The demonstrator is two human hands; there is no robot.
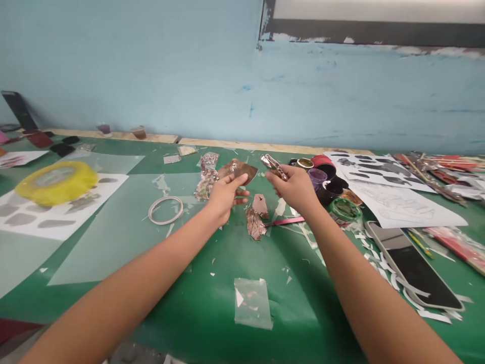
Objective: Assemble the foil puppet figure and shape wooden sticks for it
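**Work Status and Working Room**

Head view: Your left hand (pixel 223 194) is pinching a glossy brown sheet (pixel 250 172) between thumb and fingers, above the middle of the green surface (pixel 204 313). Your right hand (pixel 297 184) is gripping a shiny metal tool (pixel 270 163); its tip is pointing toward the sheet without touching it. The exact tool type is not showing clearly.

Status: Two ragged foil pieces (pixel 259 206) are lying just below the hands, apparently already separated. The held sheet is appearing to be the part not yet done. Crumpled foil (pixel 207 178) is lying just beside the left hand; whether it is joining the sheet is not showing.

Clearances: Between your forearms, the surface is offering the widest room, with a translucent patch (pixel 253 306) lying there. A white ring (pixel 165 221) is lying near your left forearm. Open paint pots (pixel 345 208) are standing near your right wrist; a phone (pixel 420 270) is lying outside your right forearm. The far edge is running along a blue wall (pixel 159 65); the near edge is showing at lower left.
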